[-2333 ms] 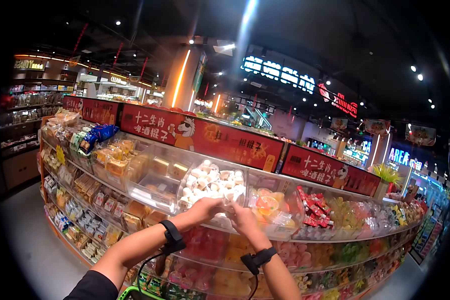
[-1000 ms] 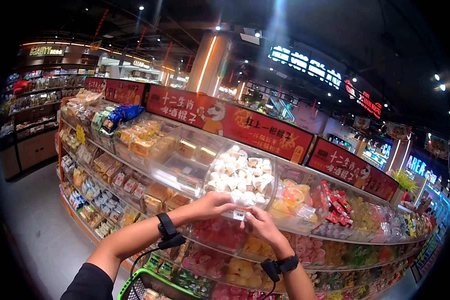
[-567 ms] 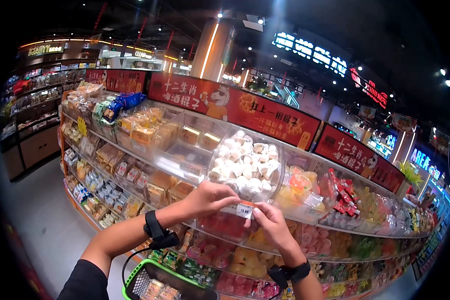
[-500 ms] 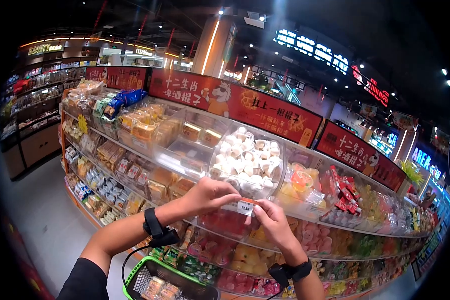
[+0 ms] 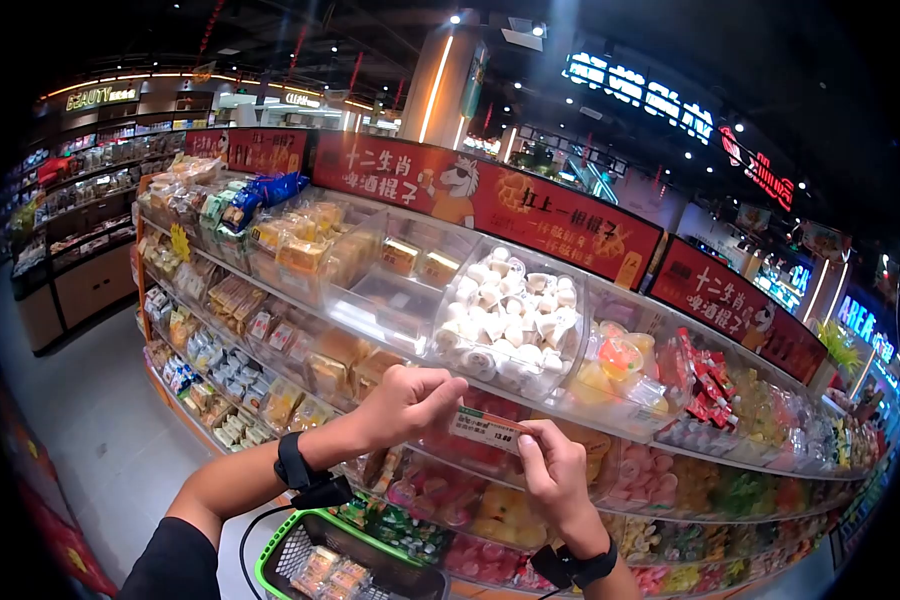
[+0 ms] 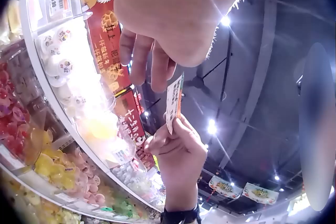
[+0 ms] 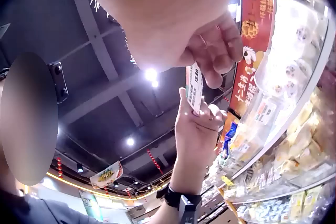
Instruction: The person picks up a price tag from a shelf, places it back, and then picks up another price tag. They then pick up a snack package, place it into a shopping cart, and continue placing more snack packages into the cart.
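A small printed price tag (image 5: pixel 488 428), with a coloured top strip, is stretched between the two hands in front of the shelf. My right hand (image 5: pixel 558 475) pinches its right end, thumb on the near face. My left hand (image 5: pixel 405 408) has curled fingers at the tag's left end; in the right wrist view the tag (image 7: pixel 194 90) runs down between that hand's thumb and fingers. Behind the hands stands a clear bin (image 5: pixel 450 372) of small white lidded cups (image 5: pixel 510 310). The left wrist view has the right hand (image 6: pixel 181 153) gripping the tag's lower end.
Beside the white cups are a bin of yellow and orange packs (image 5: pixel 620 360) and red packets (image 5: pixel 708 375). A green-rimmed basket (image 5: pixel 267 560) with packaged food (image 5: pixel 330 578) is below the left forearm. Red banners (image 5: pixel 530 215) top the curved shelf; a grey floor (image 5: pixel 110 400) lies left.
Both hands have come down and away from the bin's front edge with the tag, and more of its printed face shows. The head view has shifted, bringing the basket into sight.
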